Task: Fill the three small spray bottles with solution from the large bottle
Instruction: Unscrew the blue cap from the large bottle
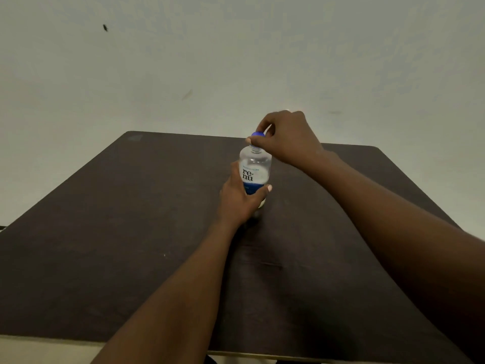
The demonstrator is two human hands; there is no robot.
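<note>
The large bottle stands upright mid-table. At its seven o'clock, the left hand wraps its lower body; at one o'clock, the right hand pinches the blue cap, possibly loosened.

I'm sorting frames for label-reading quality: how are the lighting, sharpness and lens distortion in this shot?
Head view: dim, even light, no hard glare; the large bottle is sharp enough to read "renu", its smaller print blurred; the left hand casts a faint shadow on the dark table; the right hand on the blue cap is slightly soft; wide-angle stretch splays the table's edges and enlarges the forearms.
</note>
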